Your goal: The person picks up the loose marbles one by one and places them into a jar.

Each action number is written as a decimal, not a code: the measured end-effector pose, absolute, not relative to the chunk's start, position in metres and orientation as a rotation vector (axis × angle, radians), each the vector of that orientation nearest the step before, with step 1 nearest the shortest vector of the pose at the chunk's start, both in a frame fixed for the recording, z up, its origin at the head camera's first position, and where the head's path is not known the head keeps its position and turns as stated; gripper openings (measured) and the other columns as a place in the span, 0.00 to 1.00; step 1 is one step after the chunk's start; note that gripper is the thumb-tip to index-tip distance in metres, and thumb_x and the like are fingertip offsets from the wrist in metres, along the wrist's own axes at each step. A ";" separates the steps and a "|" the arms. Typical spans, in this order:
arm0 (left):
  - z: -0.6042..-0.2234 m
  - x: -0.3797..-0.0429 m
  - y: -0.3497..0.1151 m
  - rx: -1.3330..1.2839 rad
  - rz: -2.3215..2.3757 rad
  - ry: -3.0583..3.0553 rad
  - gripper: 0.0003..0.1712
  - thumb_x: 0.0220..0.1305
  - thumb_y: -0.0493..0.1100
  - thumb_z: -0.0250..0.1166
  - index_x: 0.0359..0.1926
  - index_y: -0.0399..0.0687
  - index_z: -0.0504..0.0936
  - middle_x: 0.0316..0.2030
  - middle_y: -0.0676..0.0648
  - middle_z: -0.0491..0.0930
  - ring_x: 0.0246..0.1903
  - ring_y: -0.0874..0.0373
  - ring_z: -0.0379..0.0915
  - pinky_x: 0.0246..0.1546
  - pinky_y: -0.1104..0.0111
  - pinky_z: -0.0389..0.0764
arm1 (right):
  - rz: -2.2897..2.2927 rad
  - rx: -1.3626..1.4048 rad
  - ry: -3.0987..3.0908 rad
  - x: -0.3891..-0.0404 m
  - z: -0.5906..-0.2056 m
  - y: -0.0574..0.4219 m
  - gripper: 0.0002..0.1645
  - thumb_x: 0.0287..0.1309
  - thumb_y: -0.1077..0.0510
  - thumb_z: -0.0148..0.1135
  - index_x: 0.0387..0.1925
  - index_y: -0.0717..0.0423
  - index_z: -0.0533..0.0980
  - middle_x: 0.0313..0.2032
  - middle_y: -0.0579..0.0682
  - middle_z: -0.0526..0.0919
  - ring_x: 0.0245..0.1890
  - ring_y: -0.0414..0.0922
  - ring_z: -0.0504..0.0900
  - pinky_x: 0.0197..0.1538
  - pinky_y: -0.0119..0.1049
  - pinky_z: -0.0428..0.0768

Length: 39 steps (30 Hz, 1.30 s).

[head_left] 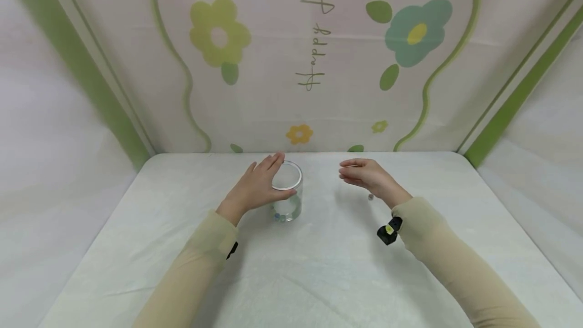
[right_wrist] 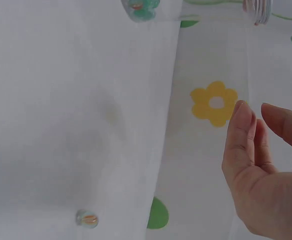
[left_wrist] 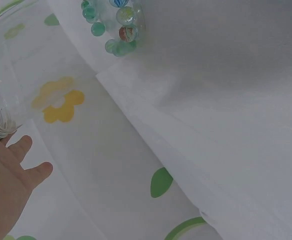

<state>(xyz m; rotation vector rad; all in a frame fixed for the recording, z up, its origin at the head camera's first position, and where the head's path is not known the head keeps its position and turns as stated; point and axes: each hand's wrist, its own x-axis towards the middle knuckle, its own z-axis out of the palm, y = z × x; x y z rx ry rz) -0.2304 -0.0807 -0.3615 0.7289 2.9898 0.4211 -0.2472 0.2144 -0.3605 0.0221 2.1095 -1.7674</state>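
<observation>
A clear glass jar (head_left: 298,199) stands upright on the table, with several green, blue and multicoloured marbles (left_wrist: 126,17) at its bottom. My left hand (head_left: 256,186) grips it near the rim, the thumb on the near side and the fingers on the far side. To the right of the jar, my right hand (head_left: 371,176) hovers above the table with fingers bent and thumb near them. Nothing shows between them in the right wrist view. A single clear marble (right_wrist: 87,218) with an orange swirl lies on the table, below the right hand.
A white cloth covers the table (head_left: 309,272). Behind it rises a backdrop (head_left: 273,100) printed with flowers, and pale fabric walls (head_left: 59,130) close in both sides. Black wrist devices (head_left: 388,233) are strapped at the sleeves.
</observation>
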 end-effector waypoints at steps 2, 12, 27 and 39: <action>-0.361 -0.230 -0.080 0.739 0.420 2.989 0.57 0.58 0.73 0.55 0.76 0.48 0.45 0.75 0.48 0.48 0.75 0.51 0.45 0.73 0.44 0.49 | -1.758 0.034 2.119 -0.246 -0.367 0.226 0.30 0.66 0.61 0.54 0.65 0.71 0.61 0.48 0.51 0.78 0.38 0.30 0.82 0.52 0.25 0.80; -0.360 -0.230 -0.079 0.721 0.428 2.979 0.57 0.58 0.74 0.55 0.76 0.49 0.44 0.76 0.49 0.47 0.75 0.51 0.44 0.74 0.46 0.47 | -1.779 0.190 2.103 -0.244 -0.395 0.268 0.33 0.66 0.61 0.54 0.67 0.72 0.57 0.42 0.44 0.79 0.36 0.28 0.81 0.49 0.24 0.81; -0.362 -0.229 -0.081 0.711 0.432 2.980 0.57 0.57 0.74 0.55 0.76 0.50 0.44 0.76 0.49 0.47 0.75 0.51 0.45 0.74 0.46 0.47 | -1.648 0.335 2.189 -0.241 -0.418 0.293 0.33 0.65 0.58 0.57 0.66 0.69 0.61 0.41 0.41 0.79 0.35 0.29 0.79 0.46 0.24 0.81; -0.360 -0.228 -0.081 0.709 0.447 2.980 0.57 0.58 0.73 0.55 0.76 0.50 0.44 0.76 0.50 0.47 0.75 0.52 0.44 0.74 0.47 0.46 | -1.724 0.336 2.102 -0.238 -0.427 0.296 0.33 0.65 0.61 0.56 0.66 0.71 0.60 0.35 0.39 0.79 0.33 0.30 0.80 0.42 0.23 0.82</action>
